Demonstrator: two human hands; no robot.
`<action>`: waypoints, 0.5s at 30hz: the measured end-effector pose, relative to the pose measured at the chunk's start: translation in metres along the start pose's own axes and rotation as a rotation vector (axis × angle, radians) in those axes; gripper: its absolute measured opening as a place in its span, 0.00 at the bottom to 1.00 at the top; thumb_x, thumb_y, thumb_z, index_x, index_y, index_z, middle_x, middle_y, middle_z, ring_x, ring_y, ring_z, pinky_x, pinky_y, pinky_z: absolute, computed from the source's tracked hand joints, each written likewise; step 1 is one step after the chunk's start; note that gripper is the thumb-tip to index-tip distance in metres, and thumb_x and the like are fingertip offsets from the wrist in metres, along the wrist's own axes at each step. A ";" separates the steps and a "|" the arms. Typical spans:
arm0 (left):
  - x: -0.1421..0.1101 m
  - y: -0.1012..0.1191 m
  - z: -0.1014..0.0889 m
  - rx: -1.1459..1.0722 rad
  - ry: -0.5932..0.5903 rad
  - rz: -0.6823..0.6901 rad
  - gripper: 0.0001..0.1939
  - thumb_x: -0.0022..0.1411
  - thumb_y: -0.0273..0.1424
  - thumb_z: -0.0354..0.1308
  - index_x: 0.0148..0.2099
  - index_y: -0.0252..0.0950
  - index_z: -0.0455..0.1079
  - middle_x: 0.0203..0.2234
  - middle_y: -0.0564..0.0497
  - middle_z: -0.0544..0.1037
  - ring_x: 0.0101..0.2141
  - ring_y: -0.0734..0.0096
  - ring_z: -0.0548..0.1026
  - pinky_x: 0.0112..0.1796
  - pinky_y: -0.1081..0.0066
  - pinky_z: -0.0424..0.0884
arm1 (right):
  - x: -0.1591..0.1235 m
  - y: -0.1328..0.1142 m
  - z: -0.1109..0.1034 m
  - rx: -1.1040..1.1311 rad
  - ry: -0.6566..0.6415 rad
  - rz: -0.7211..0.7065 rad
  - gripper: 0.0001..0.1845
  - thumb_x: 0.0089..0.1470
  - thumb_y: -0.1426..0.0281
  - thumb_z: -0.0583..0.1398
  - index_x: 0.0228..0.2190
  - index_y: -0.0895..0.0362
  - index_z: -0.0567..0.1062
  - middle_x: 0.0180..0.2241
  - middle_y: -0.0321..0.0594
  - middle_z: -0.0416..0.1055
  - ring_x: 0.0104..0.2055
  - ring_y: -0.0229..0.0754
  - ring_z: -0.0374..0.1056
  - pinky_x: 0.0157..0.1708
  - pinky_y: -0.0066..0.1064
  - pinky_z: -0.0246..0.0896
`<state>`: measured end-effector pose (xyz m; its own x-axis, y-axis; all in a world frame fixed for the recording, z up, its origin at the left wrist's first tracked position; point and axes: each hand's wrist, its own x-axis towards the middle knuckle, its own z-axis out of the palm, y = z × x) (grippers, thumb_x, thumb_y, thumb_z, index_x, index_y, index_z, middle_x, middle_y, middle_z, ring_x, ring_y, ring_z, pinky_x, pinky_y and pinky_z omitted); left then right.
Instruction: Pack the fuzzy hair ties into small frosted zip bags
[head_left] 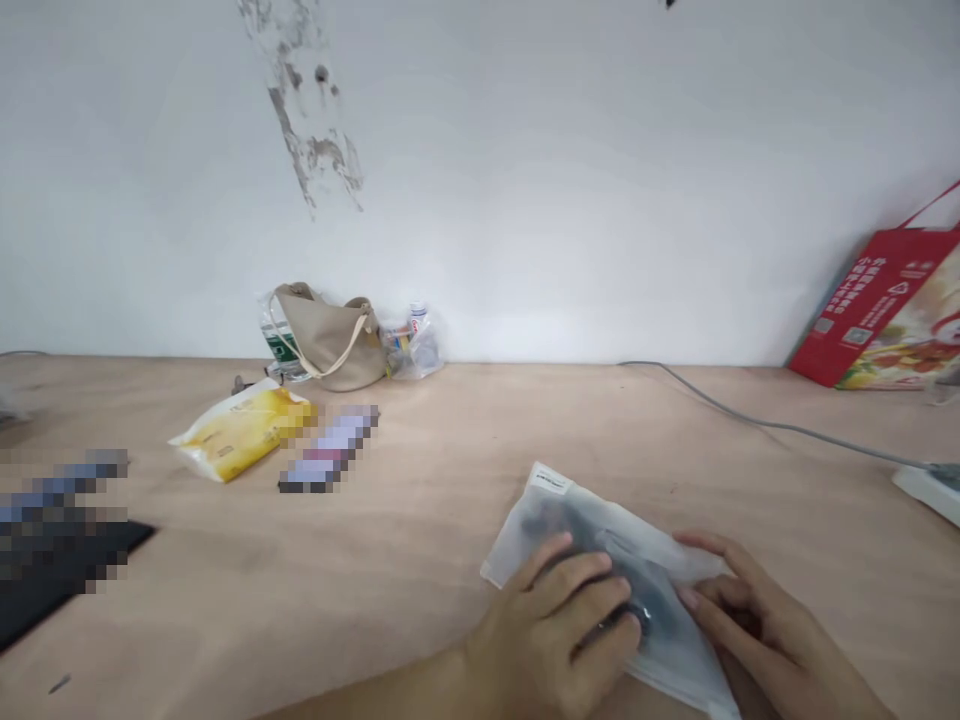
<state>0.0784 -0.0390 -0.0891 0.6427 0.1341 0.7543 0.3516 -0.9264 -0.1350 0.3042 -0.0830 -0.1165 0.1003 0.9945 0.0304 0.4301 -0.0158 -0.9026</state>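
A frosted plastic pouch (570, 515) lies on the plywood table (442, 600), low and right of centre, with a dark object showing through it. My left hand (559, 625) presses over the pouch's middle, fingers curled around the dark shape. My right hand (750, 610) grips the pouch's right side, its fingertips pinching the plastic. The object's exact form is hidden by the plastic and my fingers.
A yellow packet (244, 430) and a pixelated item (330, 450) lie at the left, with a pixelated dark item (60, 535) near the edge. A tan handbag (326, 340) stands by the wall. A power strip (930, 490) and its grey cable (772, 422) lie right.
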 end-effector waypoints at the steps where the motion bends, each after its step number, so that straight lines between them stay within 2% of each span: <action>1: 0.003 0.003 0.004 -0.012 -0.004 0.024 0.04 0.60 0.30 0.56 0.37 0.36 0.70 0.36 0.53 0.77 0.43 0.70 0.71 0.50 0.66 0.63 | 0.002 -0.002 0.003 0.093 -0.042 -0.021 0.20 0.55 0.57 0.54 0.48 0.51 0.61 0.20 0.30 0.68 0.25 0.43 0.68 0.26 0.31 0.64; 3: 0.010 0.006 0.011 -0.021 -0.048 0.071 0.07 0.61 0.34 0.55 0.35 0.36 0.70 0.30 0.54 0.76 0.34 0.72 0.71 0.39 0.68 0.67 | 0.009 -0.007 0.009 0.223 -0.079 -0.068 0.22 0.54 0.60 0.56 0.49 0.52 0.60 0.27 0.34 0.73 0.30 0.44 0.71 0.30 0.32 0.65; 5: 0.015 0.007 0.017 0.005 -0.112 0.103 0.06 0.62 0.32 0.54 0.34 0.36 0.69 0.26 0.54 0.73 0.29 0.73 0.70 0.30 0.68 0.64 | 0.015 -0.011 0.012 0.269 -0.078 -0.092 0.24 0.53 0.62 0.57 0.50 0.53 0.60 0.32 0.38 0.74 0.34 0.44 0.71 0.34 0.34 0.65; 6: 0.017 0.007 0.020 0.022 -0.133 0.110 0.06 0.62 0.30 0.53 0.35 0.35 0.69 0.25 0.54 0.72 0.27 0.73 0.69 0.29 0.68 0.63 | 0.017 -0.012 0.013 0.262 -0.082 -0.090 0.24 0.53 0.62 0.57 0.51 0.53 0.59 0.31 0.37 0.73 0.33 0.44 0.70 0.34 0.34 0.64; 10: 0.022 0.006 0.022 0.059 -0.119 0.081 0.09 0.63 0.24 0.48 0.34 0.32 0.69 0.24 0.52 0.71 0.24 0.73 0.66 0.26 0.68 0.59 | 0.016 -0.011 0.013 0.179 -0.165 -0.056 0.22 0.57 0.60 0.53 0.51 0.53 0.59 0.22 0.30 0.65 0.26 0.41 0.65 0.29 0.31 0.61; 15: 0.025 0.009 0.021 0.072 -0.032 0.041 0.10 0.62 0.22 0.48 0.31 0.32 0.69 0.22 0.53 0.70 0.24 0.73 0.64 0.25 0.68 0.56 | 0.007 -0.011 0.017 0.232 -0.154 -0.072 0.20 0.57 0.57 0.53 0.48 0.52 0.62 0.22 0.29 0.62 0.26 0.40 0.63 0.30 0.30 0.60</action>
<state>0.1122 -0.0370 -0.0851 0.6788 0.1088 0.7262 0.3720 -0.9036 -0.2123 0.2846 -0.0740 -0.1133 -0.0679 0.9965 0.0490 0.2128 0.0625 -0.9751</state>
